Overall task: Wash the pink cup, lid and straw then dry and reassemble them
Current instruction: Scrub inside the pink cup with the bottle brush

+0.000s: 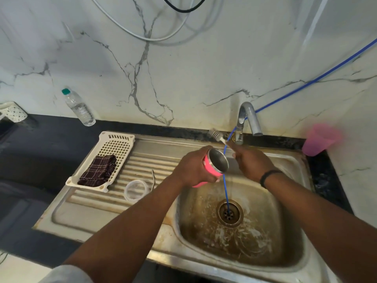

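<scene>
Left hand (190, 167) wrapped around the pink cup (214, 165), tilted over the sink (285, 160) basin with its mouth facing right. Right hand (252, 163) just beside it, grip closed on a bottle brush (217, 135) handle. Clear lid (136, 189) and metal straw (153, 179) lying on the drainboard, near the white basket (122, 148) with the dark cloth (98, 170).

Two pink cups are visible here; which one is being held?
The steel-lined pink cup, gripped by the left hand over the sink. The translucent pink tumbler stands untouched beside the tap.
</scene>
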